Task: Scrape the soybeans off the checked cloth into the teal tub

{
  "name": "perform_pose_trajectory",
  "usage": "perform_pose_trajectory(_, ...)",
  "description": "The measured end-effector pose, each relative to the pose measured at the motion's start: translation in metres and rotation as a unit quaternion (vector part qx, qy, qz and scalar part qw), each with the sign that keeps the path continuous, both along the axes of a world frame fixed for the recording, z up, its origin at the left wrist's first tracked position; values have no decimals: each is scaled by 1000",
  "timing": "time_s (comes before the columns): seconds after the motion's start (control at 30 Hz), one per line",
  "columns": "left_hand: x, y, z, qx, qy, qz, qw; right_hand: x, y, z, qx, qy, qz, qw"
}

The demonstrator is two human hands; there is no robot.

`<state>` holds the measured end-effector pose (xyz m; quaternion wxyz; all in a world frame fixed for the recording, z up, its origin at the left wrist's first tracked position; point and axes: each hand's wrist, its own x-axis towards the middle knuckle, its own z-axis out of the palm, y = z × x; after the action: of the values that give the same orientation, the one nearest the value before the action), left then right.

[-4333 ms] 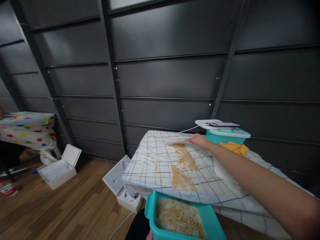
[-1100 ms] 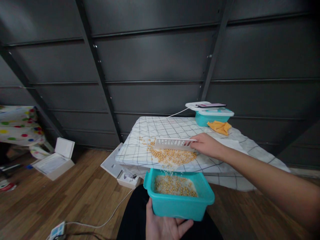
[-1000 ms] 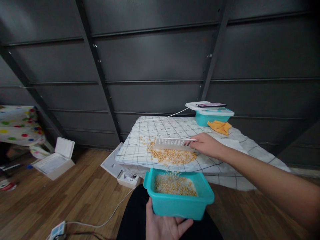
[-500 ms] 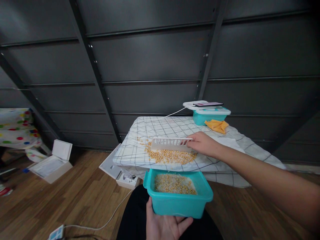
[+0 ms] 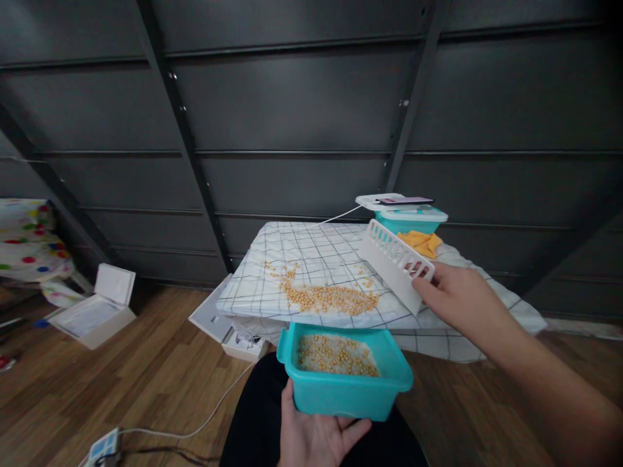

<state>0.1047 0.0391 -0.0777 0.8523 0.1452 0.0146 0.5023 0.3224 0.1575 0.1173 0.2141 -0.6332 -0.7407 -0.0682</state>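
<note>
My left hand (image 5: 318, 438) supports a teal plastic tub (image 5: 345, 395) from below, just in front of the table edge. Inside the tub lie yellow beans mixed with white grains (image 5: 335, 355). My right hand (image 5: 450, 288) grips one end of a white slotted plastic divider (image 5: 394, 269), which stands slanted at the right of the table. A band of loose yellow beans (image 5: 333, 298) with some white grains lies on the checked cloth (image 5: 311, 250), between the divider and the tub. A few beans are scattered farther left and beside the divider.
At the back right, a teal box with a white lid (image 5: 409, 222) carries a phone (image 5: 406, 201) with a white cable. A yellow cloth (image 5: 421, 243) lies before it. On the floor at left are open white boxes (image 5: 100, 311) and a power strip (image 5: 102, 447).
My right hand has moved the divider to the right, off the bean band, and turned it from crosswise to slanted. My left hand still holds the tub in nearly the same place.
</note>
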Motion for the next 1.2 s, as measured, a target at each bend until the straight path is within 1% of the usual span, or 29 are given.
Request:
perform_pose_trajectory(0.07,0,0,-1,0,2,-4,1000,-3,-10,-6,2,-23,-25,999)
perform_pose_trajectory(0.13,1,1,-2,-1,5,-6,1000,-8,-17,-10,-12,-47,-43,998)
perform_pose_trajectory(0.23,1,2,-3,1,5,-4,1000,-17,-22,-13,-45,-71,-46,995)
perform_pose_trajectory(0.33,1,3,-1,2,10,-2,1000,-25,-23,-13,-65,-74,-41,994)
perform_pose_trajectory(0.47,1,2,1,-16,27,10,999,-30,-21,-16,-39,-53,-40,997)
perform_pose_trajectory(0.57,1,0,0,-20,34,7,999,-29,-19,-20,-16,-39,-23,999)
perform_pose_trajectory(0.7,0,0,-2,-22,36,4,999,-29,-20,-24,-30,-35,8,999)
perform_pose_trajectory(0.87,0,0,0,-44,38,12,998,-34,-31,-24,-41,-46,19,998)
perform_pose_trajectory(1.07,0,1,2,-50,10,5,999,-43,-43,-26,-40,-29,56,997)
perform_pose_trajectory(1.2,-1,2,1,-46,11,4,999,-49,-46,-28,-31,-19,59,998)
